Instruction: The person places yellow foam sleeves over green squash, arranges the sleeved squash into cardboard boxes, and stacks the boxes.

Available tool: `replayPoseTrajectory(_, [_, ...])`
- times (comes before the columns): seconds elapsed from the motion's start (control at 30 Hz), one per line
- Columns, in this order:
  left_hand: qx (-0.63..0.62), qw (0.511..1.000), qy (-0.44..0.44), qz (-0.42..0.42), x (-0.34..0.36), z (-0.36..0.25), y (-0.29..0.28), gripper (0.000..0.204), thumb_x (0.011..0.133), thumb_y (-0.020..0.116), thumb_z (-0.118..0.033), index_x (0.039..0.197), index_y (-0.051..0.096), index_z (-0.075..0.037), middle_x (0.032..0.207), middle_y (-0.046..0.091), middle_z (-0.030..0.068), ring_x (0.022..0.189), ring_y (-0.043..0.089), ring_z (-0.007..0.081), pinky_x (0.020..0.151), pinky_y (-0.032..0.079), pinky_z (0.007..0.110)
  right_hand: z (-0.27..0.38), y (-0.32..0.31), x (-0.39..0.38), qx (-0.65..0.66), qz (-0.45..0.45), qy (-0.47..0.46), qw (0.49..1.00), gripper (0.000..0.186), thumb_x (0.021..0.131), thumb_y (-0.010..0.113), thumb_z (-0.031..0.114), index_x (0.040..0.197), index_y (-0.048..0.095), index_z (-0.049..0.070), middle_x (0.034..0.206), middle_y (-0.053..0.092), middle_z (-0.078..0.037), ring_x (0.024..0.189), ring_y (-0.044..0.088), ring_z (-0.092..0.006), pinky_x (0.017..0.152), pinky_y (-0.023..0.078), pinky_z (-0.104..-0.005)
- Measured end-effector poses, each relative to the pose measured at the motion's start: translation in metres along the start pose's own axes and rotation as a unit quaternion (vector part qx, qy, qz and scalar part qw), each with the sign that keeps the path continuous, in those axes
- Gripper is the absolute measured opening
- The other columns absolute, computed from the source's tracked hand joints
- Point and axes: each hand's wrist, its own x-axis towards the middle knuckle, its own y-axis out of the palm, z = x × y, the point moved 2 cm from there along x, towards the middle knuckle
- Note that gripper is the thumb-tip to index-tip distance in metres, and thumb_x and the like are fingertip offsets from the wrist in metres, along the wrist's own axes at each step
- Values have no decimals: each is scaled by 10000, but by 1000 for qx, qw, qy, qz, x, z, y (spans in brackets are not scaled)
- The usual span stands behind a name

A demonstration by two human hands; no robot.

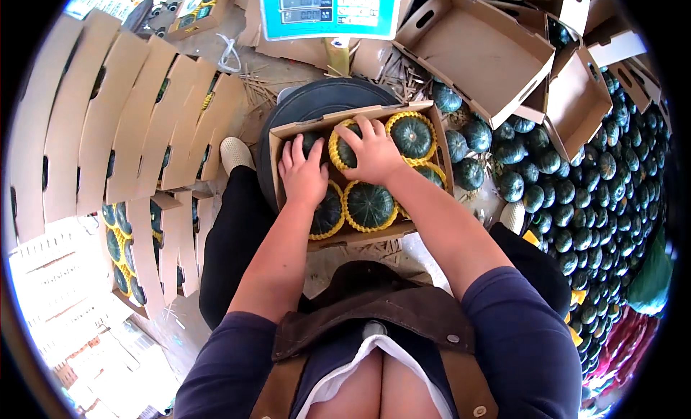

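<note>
A shallow cardboard box (pixel 338 240) in front of me holds several dark green squashes, most of them in yellow foam nets. My left hand (pixel 303 176) grips a dark squash (pixel 310 142) in the far left corner; no yellow net shows on its visible part. My right hand (pixel 374 152) curves over the netted squash (pixel 345 153) beside it, thumb on the near side and fingers across the top. At the far right of the box lies another netted squash (pixel 412 137). Nearer me are two netted squashes, one at the middle (pixel 369 204) and one at the left (pixel 327 212).
Beneath the box is a round black platform (pixel 299 102), with a blue scale display (pixel 330 16) beyond it. Stacked filled cartons (pixel 122 124) stand at left. Empty cardboard boxes (pixel 479 52) lie far right, beside a large heap of loose squashes (pixel 590 196).
</note>
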Motion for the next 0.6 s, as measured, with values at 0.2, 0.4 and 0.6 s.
replayPoseTrajectory(0.2, [77, 997, 13, 22, 3, -3, 3, 484, 800, 580, -180, 1263, 459, -253, 1392, 241, 147, 1277, 215, 397, 1022, 206, 530, 21, 4, 12, -130, 83, 79, 985, 875, 667, 709, 421, 1397, 248, 278, 1434, 212, -133, 1285, 229, -422, 987, 287, -527])
replayPoseTrajectory(0.4, [214, 968, 100, 86, 21, -4, -1, 485, 797, 587, -211, 1262, 452, -188, 1355, 336, 178, 1240, 310, 402, 1004, 307, 466, -34, -136, -55, 20, 115, -23, 993, 606, 779, 610, 412, 1282, 436, 123, 1246, 491, -150, 1085, 529, -293, 919, 427, -396])
replayPoseTrajectory(0.6, [136, 980, 147, -7, -34, -1, -23, 513, 806, 572, -104, 1293, 409, -121, 1338, 369, 177, 1224, 345, 382, 998, 297, 462, -230, -198, -357, 6, -253, 316, 914, 344, 822, 517, 302, 1076, 547, 72, 958, 620, -169, 926, 584, -340, 777, 475, -430])
